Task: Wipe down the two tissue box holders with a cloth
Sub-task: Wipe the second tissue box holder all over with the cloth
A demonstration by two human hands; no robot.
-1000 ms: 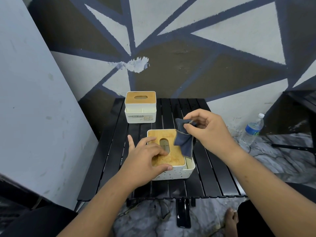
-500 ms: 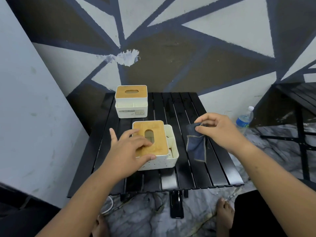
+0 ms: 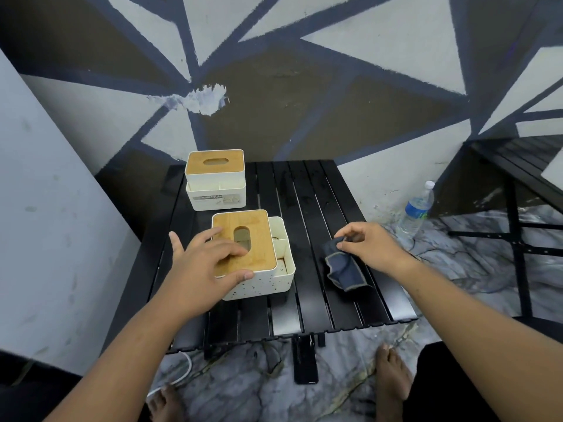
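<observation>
At the bottom edge two bare feet [image 3: 393,379] stand on the marbled floor [image 3: 243,391], with a dark phone [image 3: 304,365] lying between them just under the near edge of the black slatted surface [image 3: 320,208]. On that surface, near its front and left of centre, sits the near tissue box holder [image 3: 262,269], white with a wooden lid. Its long axis runs from the person away toward the wall, as does the oval slot in the lid, and its open side compartment faces right. The left hand [image 3: 210,266] grips its near left corner, fingers curved over the lid and thumb pressed against the front wall. To the right, apart from the holder, the dark blue cloth [image 3: 344,269] lies crumpled on the slats, its length slanting from far left to near right. The right hand [image 3: 371,245] pinches the cloth's far end between thumb and fingertip. Farther back at the left stands the far tissue box holder [image 3: 216,178], its slot running left to right, with a labelled front compartment facing the person. Beyond the surface's right edge a water bottle [image 3: 417,208] stands on the floor against the painted wall [image 3: 304,86].
</observation>
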